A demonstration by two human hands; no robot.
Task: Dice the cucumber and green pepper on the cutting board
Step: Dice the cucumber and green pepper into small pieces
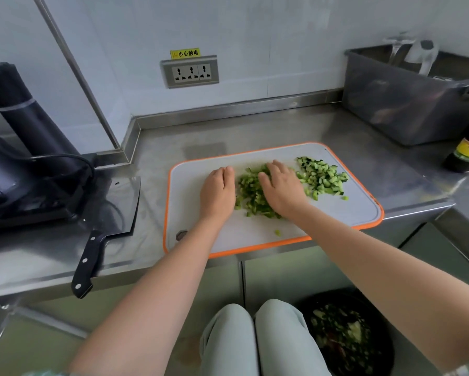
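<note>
On cutting board [336, 213], left hand [217, 192] and right hand [282, 188], fingers [275, 167] straight, flank diced pepper [248, 194].

The brushed stainless-steel counter [255, 126] across the middle of the frame has a satin sheen with smeary reflections. On it, the pale grey rounded plastic cutting board [187, 191] looks matt and smooth, and its orange rim is slightly glossier. At lower left, the broad steel cleaver [119, 202] has a mirror-polished blade and a glossy black handle with metal rivets. The grey translucent plastic tub [390, 109] at upper right is cloudy and smooth. The white wall panels [255, 36] are smooth and faintly glossy. The diced cucumber pile [322, 177] glistens on its dark skin. The pale cloth trousers [255, 343] at bottom centre look soft and matt.
</note>
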